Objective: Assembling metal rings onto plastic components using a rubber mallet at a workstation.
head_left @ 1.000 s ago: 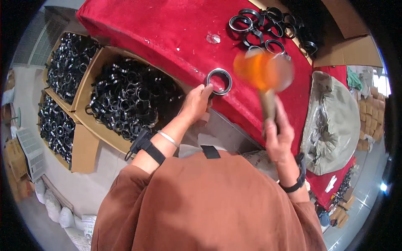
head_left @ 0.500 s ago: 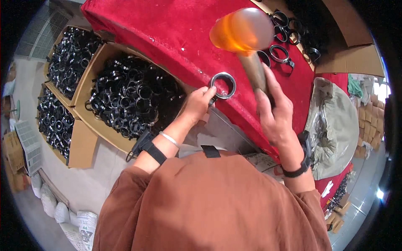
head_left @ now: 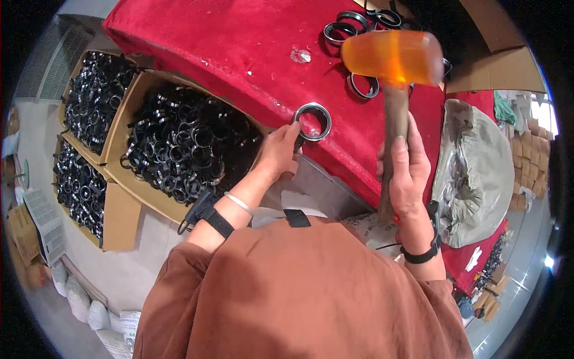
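My left hand (head_left: 280,149) pinches the near side of a black ring with a shiny metal rim (head_left: 313,122) at the front edge of the red-covered table (head_left: 197,36). To the right, my right hand (head_left: 409,170) is closed round the wooden handle of a mallet with a translucent orange head (head_left: 391,57). The mallet is raised upright, its head above the table, apart from the held ring. Behind the mallet head lies a loose ring (head_left: 363,86), partly covered by it. Several more black rings (head_left: 353,23) lie toward the back of the table.
Left of the table, a large cardboard box (head_left: 119,157) is full of black and silver rings, with two smaller filled boxes beyond it. An open carton (head_left: 502,75) stands at the back right. A grey-green plastic sack (head_left: 475,179) rests on the right. White sacks (head_left: 78,299) lie lower left.
The mallet has moved right, and its handle now stands more upright. My left hand keeps the ring near the table edge, shifted slightly left. More loose rings show at the back.
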Motion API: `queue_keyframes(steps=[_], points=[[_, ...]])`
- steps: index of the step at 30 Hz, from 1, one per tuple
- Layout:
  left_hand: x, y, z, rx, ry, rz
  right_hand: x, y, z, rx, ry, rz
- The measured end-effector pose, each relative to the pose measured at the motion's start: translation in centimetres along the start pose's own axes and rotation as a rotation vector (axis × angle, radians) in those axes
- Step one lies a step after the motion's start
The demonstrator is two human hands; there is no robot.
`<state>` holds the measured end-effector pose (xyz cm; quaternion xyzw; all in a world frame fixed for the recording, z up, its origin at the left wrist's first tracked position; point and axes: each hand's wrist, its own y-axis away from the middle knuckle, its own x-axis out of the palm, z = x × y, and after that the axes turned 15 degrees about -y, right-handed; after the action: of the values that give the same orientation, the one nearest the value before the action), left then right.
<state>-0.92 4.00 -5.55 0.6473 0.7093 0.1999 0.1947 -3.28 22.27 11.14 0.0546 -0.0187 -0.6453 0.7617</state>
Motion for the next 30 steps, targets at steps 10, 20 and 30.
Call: queue_keyframes(steps=[10,20,30], points=[[0.2,0.1,-0.2,-0.012,0.128,-0.014,-2.1,2.1,-4.6,0.176,0.039,-0.065],[-0.4,-1.1,0.0,0.059,0.153,0.063,-3.6,8.0,-9.4,0.129,0.351,0.056],[0.6,-0.4,0.6,0.032,0.221,0.050,-3.0,8.0,-8.7,-0.039,0.432,0.161]])
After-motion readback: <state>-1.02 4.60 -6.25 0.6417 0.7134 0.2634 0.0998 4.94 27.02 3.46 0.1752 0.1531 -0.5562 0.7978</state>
